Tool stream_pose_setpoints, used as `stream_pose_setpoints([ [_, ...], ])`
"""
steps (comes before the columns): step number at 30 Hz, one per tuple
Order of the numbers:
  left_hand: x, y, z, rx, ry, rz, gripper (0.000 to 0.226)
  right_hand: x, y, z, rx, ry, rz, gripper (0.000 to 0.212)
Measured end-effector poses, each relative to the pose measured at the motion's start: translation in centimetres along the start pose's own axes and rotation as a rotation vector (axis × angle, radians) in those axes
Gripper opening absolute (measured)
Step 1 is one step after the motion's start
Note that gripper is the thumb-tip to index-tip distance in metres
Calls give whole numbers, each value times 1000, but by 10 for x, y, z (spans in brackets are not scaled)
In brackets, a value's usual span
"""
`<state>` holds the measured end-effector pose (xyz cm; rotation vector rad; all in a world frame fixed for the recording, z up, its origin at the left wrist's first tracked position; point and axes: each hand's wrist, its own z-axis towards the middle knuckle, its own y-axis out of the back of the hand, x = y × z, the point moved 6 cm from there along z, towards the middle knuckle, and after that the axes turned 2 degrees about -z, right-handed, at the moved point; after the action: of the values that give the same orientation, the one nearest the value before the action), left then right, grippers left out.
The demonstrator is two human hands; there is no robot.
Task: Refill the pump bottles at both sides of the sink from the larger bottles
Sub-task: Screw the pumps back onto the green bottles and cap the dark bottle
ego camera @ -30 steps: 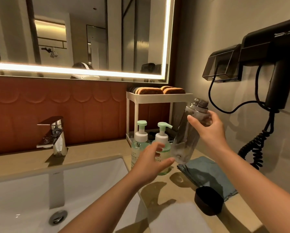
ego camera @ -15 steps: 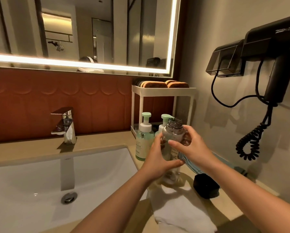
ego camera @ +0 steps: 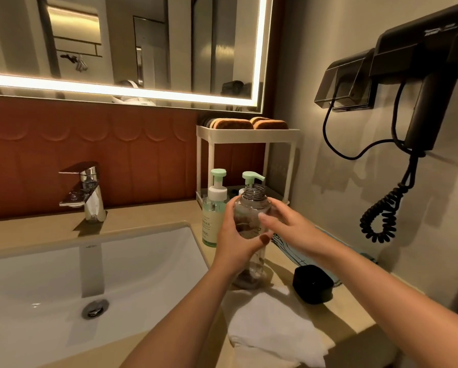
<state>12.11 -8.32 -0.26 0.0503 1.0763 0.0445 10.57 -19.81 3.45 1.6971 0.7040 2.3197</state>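
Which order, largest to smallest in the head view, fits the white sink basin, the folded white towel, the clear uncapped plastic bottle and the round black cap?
1. white sink basin
2. folded white towel
3. clear uncapped plastic bottle, partly covered
4. round black cap
Towel is nearest the camera; true size unsure.

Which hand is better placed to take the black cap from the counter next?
Right, probably. The cap lies right of the bottle, near the right hand, which holds the bottle's shoulder. The left hand grips the bottle's middle and can steady it; reaching from there would cross the bottle.
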Motion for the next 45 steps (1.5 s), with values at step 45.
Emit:
stream_pose_setpoints([
  [45, 21, -1, 1, -25, -4, -17, 81, -5, 37, 4, -501, -79, 855, 54],
])
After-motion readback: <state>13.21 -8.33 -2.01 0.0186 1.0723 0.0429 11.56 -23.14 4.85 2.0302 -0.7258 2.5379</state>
